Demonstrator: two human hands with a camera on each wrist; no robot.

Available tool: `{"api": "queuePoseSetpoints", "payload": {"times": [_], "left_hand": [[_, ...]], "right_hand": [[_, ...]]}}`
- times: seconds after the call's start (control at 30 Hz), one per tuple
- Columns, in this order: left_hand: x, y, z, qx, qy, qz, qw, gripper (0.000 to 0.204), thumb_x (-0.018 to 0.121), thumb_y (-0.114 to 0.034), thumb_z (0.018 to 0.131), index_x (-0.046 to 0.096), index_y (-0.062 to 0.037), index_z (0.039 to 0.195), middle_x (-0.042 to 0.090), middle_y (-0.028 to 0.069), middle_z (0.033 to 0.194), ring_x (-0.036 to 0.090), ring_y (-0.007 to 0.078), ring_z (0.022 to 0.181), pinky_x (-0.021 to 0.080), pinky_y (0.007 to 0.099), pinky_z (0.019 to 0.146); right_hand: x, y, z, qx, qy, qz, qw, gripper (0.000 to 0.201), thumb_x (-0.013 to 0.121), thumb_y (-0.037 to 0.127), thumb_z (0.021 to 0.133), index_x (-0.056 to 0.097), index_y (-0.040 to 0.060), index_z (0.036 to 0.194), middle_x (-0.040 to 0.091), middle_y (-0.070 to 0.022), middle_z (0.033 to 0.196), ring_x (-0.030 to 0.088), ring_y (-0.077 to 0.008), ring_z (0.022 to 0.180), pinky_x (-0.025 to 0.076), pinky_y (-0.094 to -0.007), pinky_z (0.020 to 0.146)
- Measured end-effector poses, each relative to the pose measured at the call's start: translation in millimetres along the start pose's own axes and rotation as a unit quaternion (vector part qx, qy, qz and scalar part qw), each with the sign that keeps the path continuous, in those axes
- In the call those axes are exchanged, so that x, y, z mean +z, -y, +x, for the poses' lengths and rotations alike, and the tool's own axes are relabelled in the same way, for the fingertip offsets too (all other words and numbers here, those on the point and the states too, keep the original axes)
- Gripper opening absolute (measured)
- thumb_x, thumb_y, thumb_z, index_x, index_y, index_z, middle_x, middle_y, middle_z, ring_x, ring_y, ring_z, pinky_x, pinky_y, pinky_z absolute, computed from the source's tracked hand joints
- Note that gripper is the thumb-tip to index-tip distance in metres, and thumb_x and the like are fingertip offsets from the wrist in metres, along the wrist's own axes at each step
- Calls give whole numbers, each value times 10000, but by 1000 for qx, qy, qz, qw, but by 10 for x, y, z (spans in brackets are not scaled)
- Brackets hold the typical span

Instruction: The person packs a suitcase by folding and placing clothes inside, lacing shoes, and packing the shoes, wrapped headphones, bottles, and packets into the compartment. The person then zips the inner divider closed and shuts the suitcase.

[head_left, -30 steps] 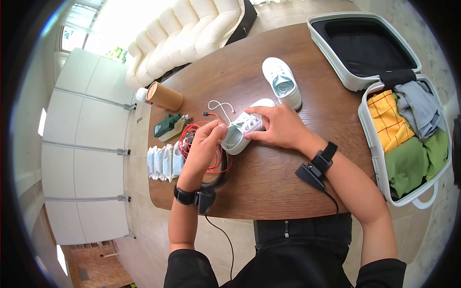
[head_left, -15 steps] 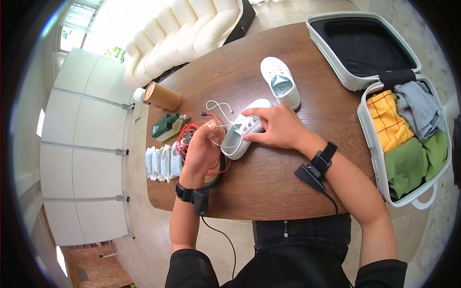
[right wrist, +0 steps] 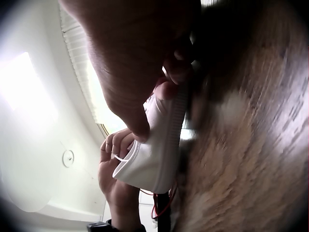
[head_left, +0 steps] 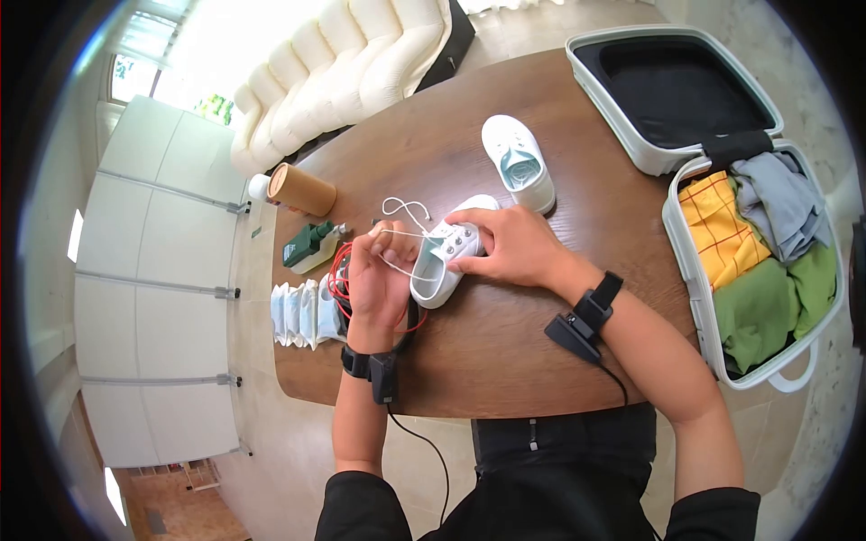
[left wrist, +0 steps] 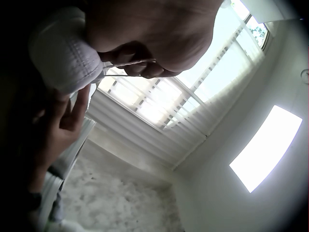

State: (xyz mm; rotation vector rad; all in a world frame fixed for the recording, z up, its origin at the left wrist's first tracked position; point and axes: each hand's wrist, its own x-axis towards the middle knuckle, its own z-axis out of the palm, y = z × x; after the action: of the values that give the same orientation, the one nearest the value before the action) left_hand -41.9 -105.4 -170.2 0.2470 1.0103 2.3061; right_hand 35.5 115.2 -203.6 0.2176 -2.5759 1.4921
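A white lace-up canvas shoe (head_left: 433, 293) is on the wooden table, toe pointing away from me. My right hand (head_left: 525, 245) grips it over the front, thumb and fingers on either side of the eyelets; the right wrist view shows the thumb against the shoe's side (right wrist: 157, 154). Left of the opening, my left hand (head_left: 379, 290) has its fingers curled on a white shoelace (head_left: 403, 233), which stretches from the eyelets to the fingers. Two strands of lace (left wrist: 126, 64) show in the left wrist view. Another lace end (head_left: 408, 208) curls loosely beyond the shoe.
The matching white shoe (head_left: 505, 135) stands farther back. An open suitcase (head_left: 669, 225) with folded clothes is at the right. Behind my left hand are a red cable (head_left: 339, 270), wrapped packets (head_left: 305, 311), a green-topped bottle (head_left: 308, 245) and a brown cylinder (head_left: 305, 189).
My left hand has moved left from the shoe opening and turned, drawing the lace out with it. The right hand keeps its grip on the shoe.
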Motion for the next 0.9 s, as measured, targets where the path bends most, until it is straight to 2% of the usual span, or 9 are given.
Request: {"api": "queuePoseSetpoints", "payload": {"times": [0.03, 0.13, 0.5, 0.57, 0.6, 0.63, 0.7, 0.8, 0.9], "left_hand": [[-17, -6, 48, 3, 5, -3, 1000, 312, 509, -214, 1027, 386, -150, 748, 344, -26, 722, 327, 123, 709, 324, 296, 714], [-87, -162, 228, 93, -4, -32, 995, 299, 505, -194, 1024, 383, -142, 755, 328, -25, 725, 319, 126, 700, 327, 292, 713], [-455, -316, 394, 63, -137, 257, 955, 270, 561, -227, 1023, 587, -62, 812, 489, -15, 716, 475, 97, 670, 367, 245, 618], [-246, -404, 254, 1, -161, 582, 797, 284, 565, -263, 1026, 686, -17, 953, 573, 40, 734, 586, 167, 725, 438, 283, 671], [152, -407, 119, 32, -182, 784, 592, 289, 587, -240, 1031, 720, 17, 1034, 666, 119, 869, 639, 228, 747, 507, 370, 689], [300, -313, 86, 32, -182, 782, 595, 289, 587, -240, 1031, 720, 17, 1034, 666, 119, 869, 639, 228, 747, 507, 370, 689], [490, -153, 59, 370, -189, 801, 431, 239, 643, -220, 1003, 722, 6, 989, 670, 157, 906, 657, 307, 762, 533, 430, 732], [767, -42, 108, 198, 19, 772, 604, 172, 697, -197, 962, 733, -29, 974, 660, 147, 907, 672, 300, 789, 531, 402, 724], [908, 141, 419, 179, 131, 795, 564, 134, 725, -212, 903, 774, -93, 942, 682, 112, 830, 677, 331, 747, 545, 413, 701]], "right_hand": [[21, -22, -3, -8, -6, 12, 1000, 694, 861, 402, 816, 641, 118, 1410, 637, -52, 666, 644, -207, 620, 518, -342, 635], [74, -30, -17, -25, -7, 6, 1000, 828, 799, 367, 879, 422, 56, 1547, 748, -67, 798, 725, -284, 724, 560, -419, 677], [-445, 354, -97, 64, -242, -102, 963, 316, 670, 174, 944, 628, 96, 1247, 700, -114, 694, 723, -326, 671, 561, -443, 626], [-515, 311, -199, 97, -207, -198, 953, 284, 669, 200, 957, 633, 103, 1222, 698, -107, 708, 737, -317, 711, 563, -438, 636], [-505, 255, -235, 97, -205, -203, 953, 284, 669, 200, 957, 633, 103, 1222, 698, -107, 708, 737, -317, 711, 563, -438, 636], [-464, 169, -264, 81, -205, -216, 951, 267, 672, 208, 960, 642, 104, 1204, 699, -101, 723, 733, -311, 712, 560, -435, 636], [-424, 123, -285, 66, -204, -229, 950, 251, 676, 217, 962, 652, 104, 1186, 700, -94, 737, 728, -304, 712, 558, -433, 635], [-380, 147, -297, 57, -213, -183, 958, 175, 684, 226, 956, 679, 96, 1073, 695, -85, 757, 707, -292, 692, 545, -428, 624], [-374, 121, -320, 40, -218, -170, 960, 137, 687, 213, 945, 678, 77, 930, 679, -96, 729, 671, -299, 631, 525, -429, 594]]}}
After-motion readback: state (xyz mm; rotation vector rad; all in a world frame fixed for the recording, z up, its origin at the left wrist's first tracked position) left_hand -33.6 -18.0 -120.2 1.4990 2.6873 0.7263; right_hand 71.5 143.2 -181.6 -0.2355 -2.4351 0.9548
